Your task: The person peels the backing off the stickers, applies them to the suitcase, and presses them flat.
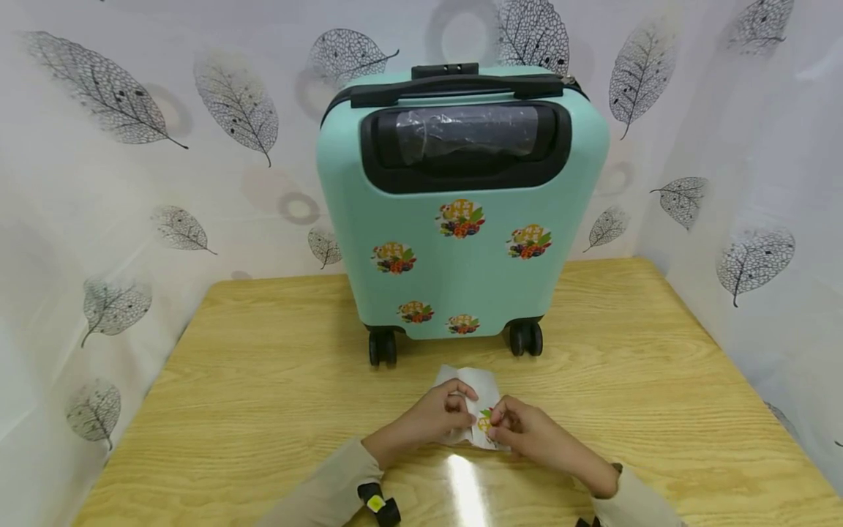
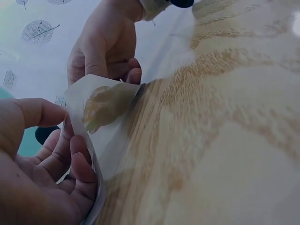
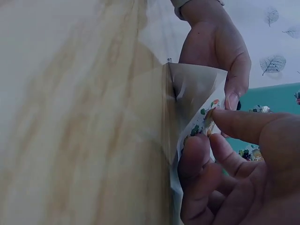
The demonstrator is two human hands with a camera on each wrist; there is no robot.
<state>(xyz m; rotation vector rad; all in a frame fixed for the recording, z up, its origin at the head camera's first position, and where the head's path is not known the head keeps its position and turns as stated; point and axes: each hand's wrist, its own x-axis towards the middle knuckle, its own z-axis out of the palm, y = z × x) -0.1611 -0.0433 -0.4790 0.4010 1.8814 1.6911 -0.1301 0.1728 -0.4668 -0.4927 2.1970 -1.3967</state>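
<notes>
A creased white backing sheet (image 1: 484, 382) is held just over the wooden table in front of a mint-green suitcase (image 1: 474, 274). My left hand (image 1: 437, 413) pinches the sheet's left side between thumb and fingers. One round fruit-print sticker (image 1: 484, 422) shows on the sheet's right half. My right hand (image 1: 535, 433) pinches at this sticker, thumb and fingertips on its edge. In the right wrist view the sticker's printed face (image 3: 198, 123) is partly covered by the fingers. From the left wrist view, its print (image 2: 104, 107) shows through the paper.
The suitcase stands upright on black wheels (image 1: 526, 338) at the table's far side, with several similar stickers (image 1: 459, 219) on its front. Leaf-patterned white curtain (image 1: 257, 219) surrounds the wooden table (image 1: 276, 366) at back and sides.
</notes>
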